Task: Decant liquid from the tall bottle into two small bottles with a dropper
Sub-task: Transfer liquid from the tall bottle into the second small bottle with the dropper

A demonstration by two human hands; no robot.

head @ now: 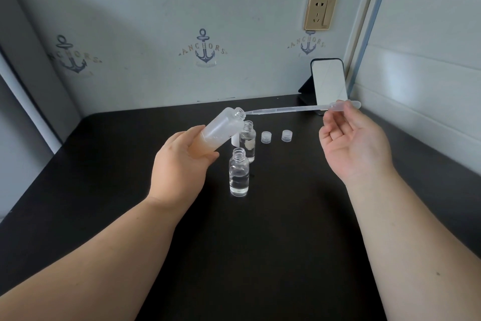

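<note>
While the frosted tall bottle [221, 130] is gripped by the left hand [179, 162] and tilted, mouth up-right, the dropper [291, 108] is pinched at its bulb by the right hand [351, 138], lying nearly level, tip at that mouth. Two uncapped small bottles [239, 176] stand on the counter [260, 242] below.

The left hand [182, 162] covers the lower part of the tilted tall bottle [221, 130], hiding its base. That bottle hides most of a white object [235, 140] behind it. The far small bottle [248, 141] is partly hidden behind the near small bottle [239, 172]. Both forearms are cut off by the bottom edge.
</note>
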